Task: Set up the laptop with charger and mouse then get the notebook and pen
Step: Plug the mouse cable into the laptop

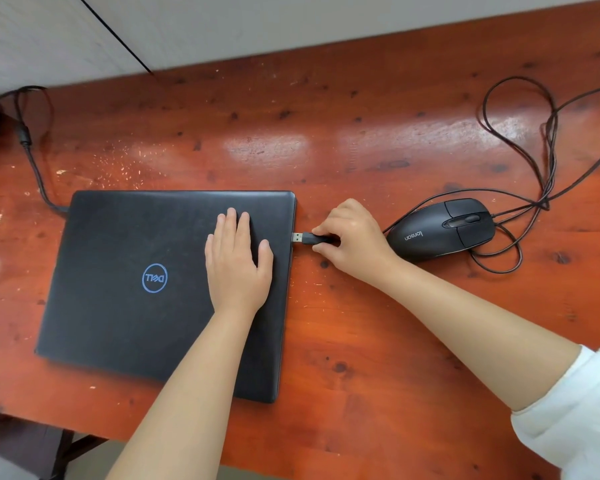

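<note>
Sitting shut on the bench (361, 140), the Dell-badged laptop (125, 306) takes the left hand (236, 268) flat on its lid, fingers (231, 223) mostly together. Right of it the "lonsan" mouse (444, 230). Right hand (354, 237) pinches the USB plug (307, 238), lying left-right, tip just beside the laptop's right edge, not seated I'd say

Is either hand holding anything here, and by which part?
The right hand pinches the mouse's USB plug by its black body, metal tip at the laptop's edge. The left hand rests flat on the lid, holding nothing.
</note>
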Motion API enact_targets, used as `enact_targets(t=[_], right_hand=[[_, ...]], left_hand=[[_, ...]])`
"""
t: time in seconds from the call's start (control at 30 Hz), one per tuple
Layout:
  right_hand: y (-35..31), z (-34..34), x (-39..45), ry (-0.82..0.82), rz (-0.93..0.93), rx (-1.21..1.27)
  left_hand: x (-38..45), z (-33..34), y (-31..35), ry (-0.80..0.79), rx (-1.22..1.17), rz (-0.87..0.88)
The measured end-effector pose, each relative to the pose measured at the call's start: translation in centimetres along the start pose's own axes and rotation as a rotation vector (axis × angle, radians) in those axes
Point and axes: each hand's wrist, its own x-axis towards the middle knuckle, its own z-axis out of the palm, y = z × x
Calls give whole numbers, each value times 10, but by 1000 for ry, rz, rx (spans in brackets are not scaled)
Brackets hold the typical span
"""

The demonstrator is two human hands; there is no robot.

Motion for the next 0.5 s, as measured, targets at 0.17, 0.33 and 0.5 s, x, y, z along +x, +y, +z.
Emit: enact_targets(t=[0.17, 0.33, 0.5], right_hand=[[-2, 1, 3, 30, 12, -44], [-3, 0, 3, 11, -29, -61], [-7, 5, 5, 29, -102, -120]], left_hand=[[0, 0, 0, -15, 7, -6], [0, -1, 1, -24, 8, -12], [1, 0, 1, -12, 27, 0]])
